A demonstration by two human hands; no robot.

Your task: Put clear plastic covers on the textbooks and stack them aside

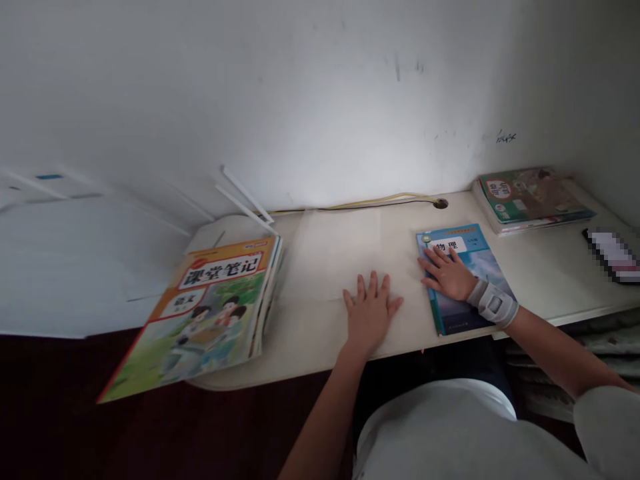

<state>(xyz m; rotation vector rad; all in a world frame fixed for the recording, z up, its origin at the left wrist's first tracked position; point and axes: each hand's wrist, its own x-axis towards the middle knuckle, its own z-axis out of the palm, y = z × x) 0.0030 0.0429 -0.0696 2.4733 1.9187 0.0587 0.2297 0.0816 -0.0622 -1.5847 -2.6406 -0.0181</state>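
My left hand [369,313] lies flat on the desk [320,347] with its fingers spread, holding nothing. To its right, my right hand [450,272] rests palm down on a blue physics textbook [467,310], fingers apart across its upper left part, partly over the title. The closed book lies near the desk's front edge, slightly turned. A grey-white band circles my right wrist. Left of my left hand is a stack of books topped by a green and orange class-notes book [205,320], which juts out past the desk's left end.
Another pile of books [537,197] sits at the back right against the wall. A phone-like device [613,253], blurred out, lies at the right edge. Yellow and black cables [370,202] run along the wall to a round hole [441,204]. White strips [245,193] lean at the back left.
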